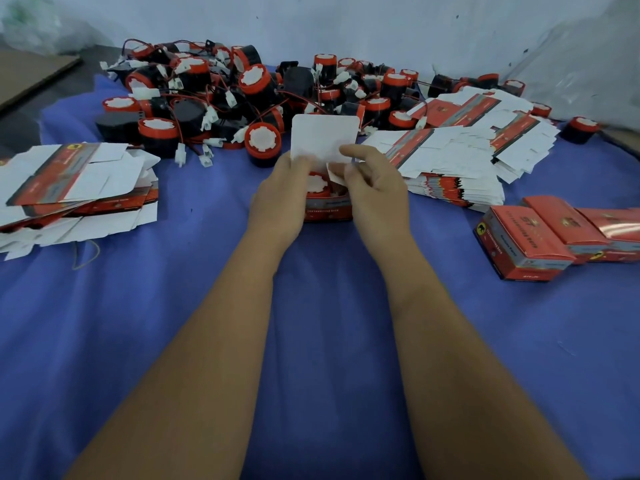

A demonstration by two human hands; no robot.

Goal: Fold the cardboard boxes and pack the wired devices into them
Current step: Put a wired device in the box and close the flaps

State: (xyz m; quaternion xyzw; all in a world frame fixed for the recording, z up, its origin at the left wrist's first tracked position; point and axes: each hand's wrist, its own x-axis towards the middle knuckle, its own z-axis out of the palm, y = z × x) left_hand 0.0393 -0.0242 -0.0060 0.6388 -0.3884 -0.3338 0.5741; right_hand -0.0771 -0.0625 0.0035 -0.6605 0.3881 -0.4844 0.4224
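1. Red cardboard box sits at frame centre on the blue cloth, its white lid flap upright
2. Left hand grips the box's left side – right hand pinches a small side flap
3. One wired device sits inside
4. Loose devices heap behind; flat boxes lie upper right and at the left edge, with finished boxes at the right edge

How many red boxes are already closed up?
3, maybe more hidden. All lie side by side at the right edge: the nearest closed box, the middle closed box, and the far closed box, cut off.
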